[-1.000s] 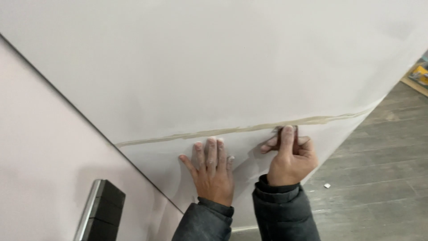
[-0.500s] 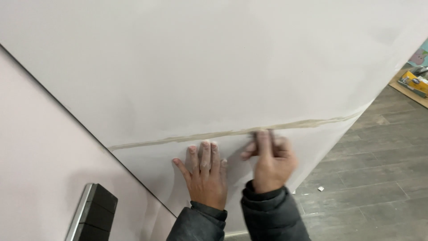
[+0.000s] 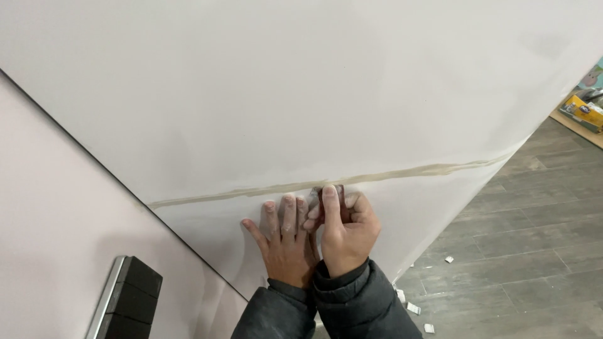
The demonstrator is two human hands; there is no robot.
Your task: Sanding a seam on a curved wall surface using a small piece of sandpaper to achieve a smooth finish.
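My left hand (image 3: 284, 242) lies flat with fingers spread on the white wall panel (image 3: 301, 94), just below a long beige strip of tape or filler (image 3: 402, 174) that runs across the panel. My right hand (image 3: 344, 227) is pressed against the left one, fingers closed on a small dark reddish tool (image 3: 331, 192) held against the strip. The tool is mostly hidden by the fingers. Both sleeves are dark grey.
A second pale wall (image 3: 56, 207) meets the panel at a dark corner line on the left. A black and metal object (image 3: 125, 301) stands at the lower left. Grey wood-look floor (image 3: 521, 251) with small white scraps (image 3: 414, 307) lies to the right; yellow packaging (image 3: 581, 112) lies far right.
My right hand with the tool has slid left along the strip until it touches my left hand. The left hand has stayed flat on the panel.
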